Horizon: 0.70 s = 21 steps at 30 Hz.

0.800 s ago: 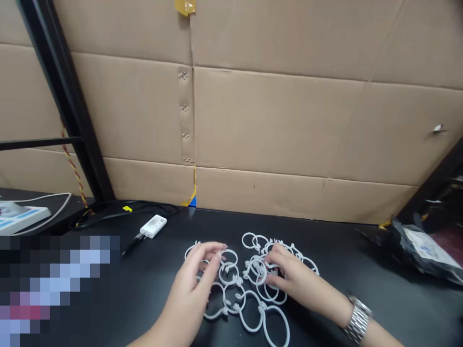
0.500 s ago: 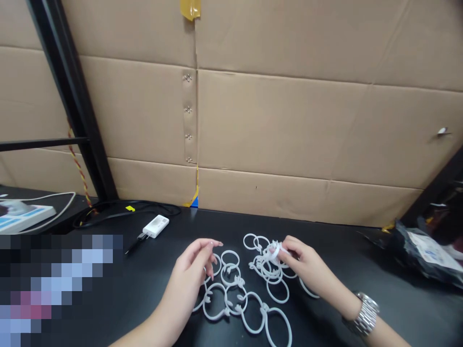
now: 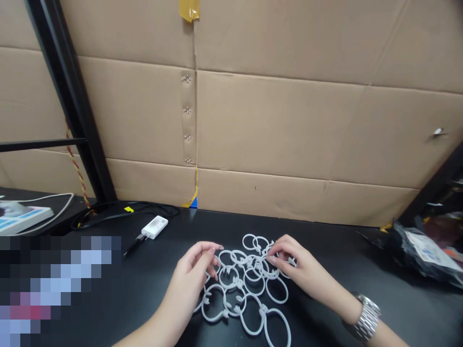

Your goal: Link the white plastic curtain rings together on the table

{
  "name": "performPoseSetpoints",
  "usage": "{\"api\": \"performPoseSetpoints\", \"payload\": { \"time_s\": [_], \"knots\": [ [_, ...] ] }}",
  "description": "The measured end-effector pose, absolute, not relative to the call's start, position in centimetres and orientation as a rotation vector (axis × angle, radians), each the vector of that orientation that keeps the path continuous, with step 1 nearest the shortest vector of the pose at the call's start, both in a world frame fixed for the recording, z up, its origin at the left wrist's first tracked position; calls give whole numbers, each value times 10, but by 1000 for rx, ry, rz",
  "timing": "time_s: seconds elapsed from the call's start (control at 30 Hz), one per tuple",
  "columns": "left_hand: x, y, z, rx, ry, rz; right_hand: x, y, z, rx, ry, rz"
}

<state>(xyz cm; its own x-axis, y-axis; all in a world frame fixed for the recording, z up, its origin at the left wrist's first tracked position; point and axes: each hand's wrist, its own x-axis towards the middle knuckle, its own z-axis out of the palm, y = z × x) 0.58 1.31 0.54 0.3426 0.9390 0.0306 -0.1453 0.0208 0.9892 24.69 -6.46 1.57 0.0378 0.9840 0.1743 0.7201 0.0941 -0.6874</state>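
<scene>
A tangle of several white plastic rings lies on the black tabletop in front of me. My right hand, with a metal watch on the wrist, pinches a cluster of the rings at the pile's upper right. My left hand hovers at the pile's left side with fingers curled and fingertips touching a ring near the edge.
A cardboard wall backs the table. A white adapter with black cables lies at the left rear. A black plastic bag sits at the right. A black metal post rises at the left.
My right hand lifted a bunch of rings, then lowered it back onto the pile and shifted it left. My left hand drew slightly back toward the pile's left edge.
</scene>
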Motion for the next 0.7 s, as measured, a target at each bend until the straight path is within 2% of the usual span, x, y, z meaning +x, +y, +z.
{"api": "performPoseSetpoints", "payload": {
  "time_s": [0.3, 0.7],
  "knots": [
    [7, 13, 4, 1244, 845, 1001, 266, -63, 6, -1808, -1851, 585],
    [6, 14, -1, 1269, 838, 972, 269, -64, 28, -1547, -1377, 853]
  ]
}}
